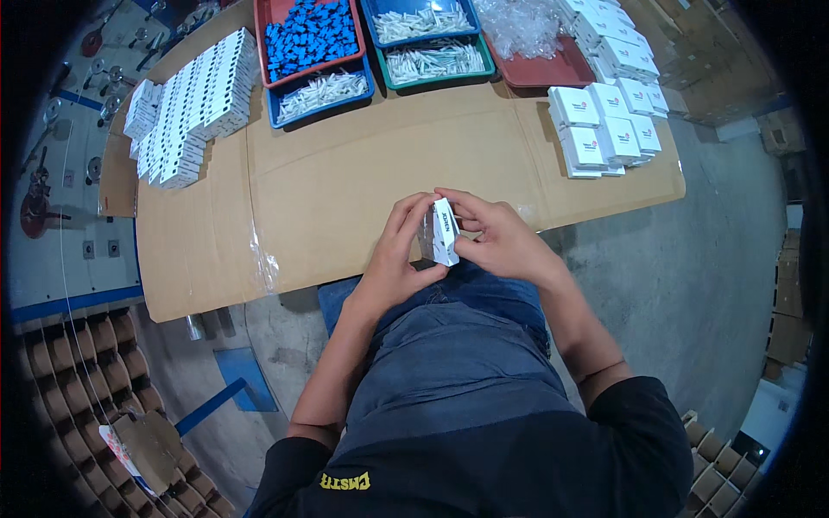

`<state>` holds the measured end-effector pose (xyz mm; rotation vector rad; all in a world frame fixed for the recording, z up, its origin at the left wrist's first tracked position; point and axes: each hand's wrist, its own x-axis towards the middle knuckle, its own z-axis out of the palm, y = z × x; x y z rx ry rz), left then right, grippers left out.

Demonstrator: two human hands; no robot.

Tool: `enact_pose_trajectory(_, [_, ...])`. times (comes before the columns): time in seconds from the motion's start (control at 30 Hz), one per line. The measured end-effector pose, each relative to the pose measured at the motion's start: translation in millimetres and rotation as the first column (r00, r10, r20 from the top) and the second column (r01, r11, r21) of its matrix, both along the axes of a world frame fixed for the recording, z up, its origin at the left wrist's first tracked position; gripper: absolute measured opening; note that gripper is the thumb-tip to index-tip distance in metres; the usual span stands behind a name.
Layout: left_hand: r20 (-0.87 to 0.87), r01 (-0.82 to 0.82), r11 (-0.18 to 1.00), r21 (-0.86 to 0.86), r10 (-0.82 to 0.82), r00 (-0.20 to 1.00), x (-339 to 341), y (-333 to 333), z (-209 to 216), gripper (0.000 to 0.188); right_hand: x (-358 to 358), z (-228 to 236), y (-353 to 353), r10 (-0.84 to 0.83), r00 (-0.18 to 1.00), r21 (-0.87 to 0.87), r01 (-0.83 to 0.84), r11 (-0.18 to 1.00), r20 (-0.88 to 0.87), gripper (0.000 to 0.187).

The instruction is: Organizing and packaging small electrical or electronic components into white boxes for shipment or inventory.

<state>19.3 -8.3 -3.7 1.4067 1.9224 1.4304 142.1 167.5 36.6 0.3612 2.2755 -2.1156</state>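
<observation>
A small white box (pixel 445 231) with dark print is held upright in front of my body, by the near edge of the cardboard-covered table. Its left side looks clear or shiny, perhaps plastic. My left hand (pixel 395 250) grips it from the left, fingers at the top and thumb at the bottom. From the right, my right hand (pixel 503 235) closes on it, forefinger at the top corner and thumb against the printed side. What the other right fingers touch is partly hidden.
Rows of white boxes (pixel 203 95) stand on the table's left, stacked white boxes (pixel 596 129) on its right. Along the far edge are a red tray (pixel 259 43) of blue pieces, trays of slim white pieces (pixel 324 93), and a red tray (pixel 553 73) with clear plastic. Cardboard dividers (pixel 86 363) stand lower left.
</observation>
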Motion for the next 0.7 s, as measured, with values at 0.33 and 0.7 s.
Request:
enact_pose_trajectory(0.33, [0.0, 0.054, 0.998, -0.016, -0.054, 0.999, 6, 2, -2, 0.094, 8, 10, 2, -0.007, 1.0, 0.232, 0.001, 0.973, 0.026, 0.049])
enact_pose_trajectory(0.7, [0.25, -0.06, 0.992, 0.111, 0.031, 0.968, 12, 4, -10, 0.088, 6, 23, 21, 0.039, 0.999, -0.023, -0.04, 0.999, -0.02, 0.052])
